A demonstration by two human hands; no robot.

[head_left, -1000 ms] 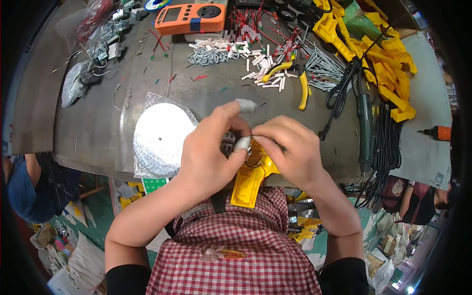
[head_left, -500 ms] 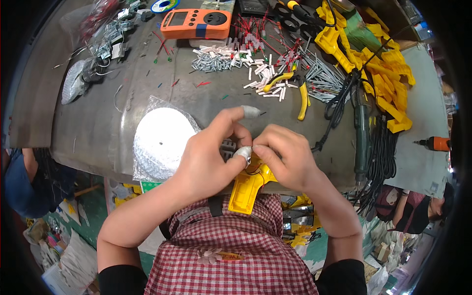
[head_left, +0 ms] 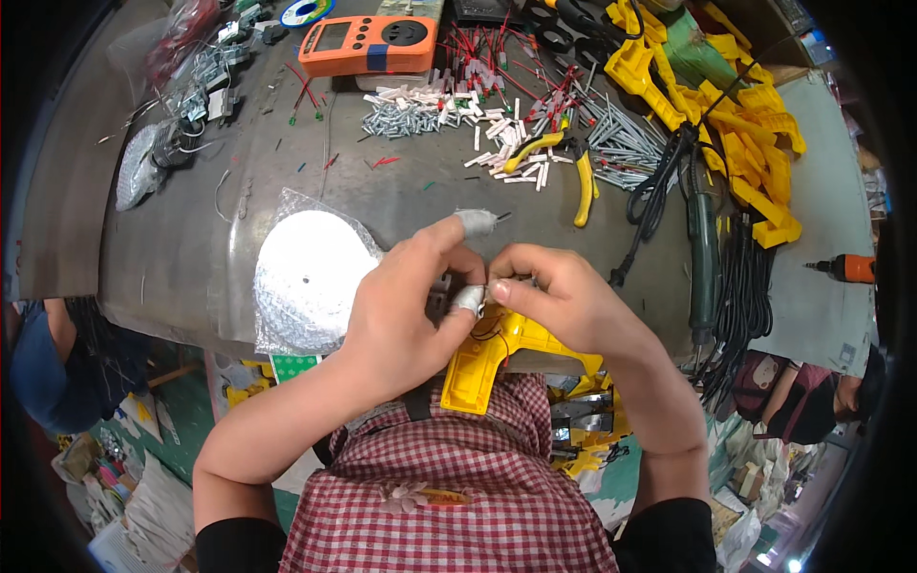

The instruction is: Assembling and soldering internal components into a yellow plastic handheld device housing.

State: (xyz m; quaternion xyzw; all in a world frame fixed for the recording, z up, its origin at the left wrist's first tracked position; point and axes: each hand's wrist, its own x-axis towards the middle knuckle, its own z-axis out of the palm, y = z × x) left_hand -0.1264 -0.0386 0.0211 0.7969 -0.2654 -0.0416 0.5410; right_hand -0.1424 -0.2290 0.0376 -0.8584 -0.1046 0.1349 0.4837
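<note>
Your yellow housing [head_left: 468, 382] looks like smooth moulded plastic with a soft sheen. The matt, whitish wrapping [head_left: 475, 223] on your left fingers [head_left: 438, 236] looks like cloth or tape; you cannot tell which from here. Your counter [head_left: 191, 239] has a dull grey, scuffed, metal-like top. Beside you, the white disc [head_left: 310, 253] is smooth, under crinkled, glossy clear plastic film [head_left: 288, 336]. Your short screws [head_left: 396, 123] are bright metal, your pliers' grips [head_left: 585, 196] smooth yellow plastic, your meter's casing [head_left: 387, 59] satin orange plastic, and your checked apron [head_left: 430, 535] soft, matt woven cloth.
</note>
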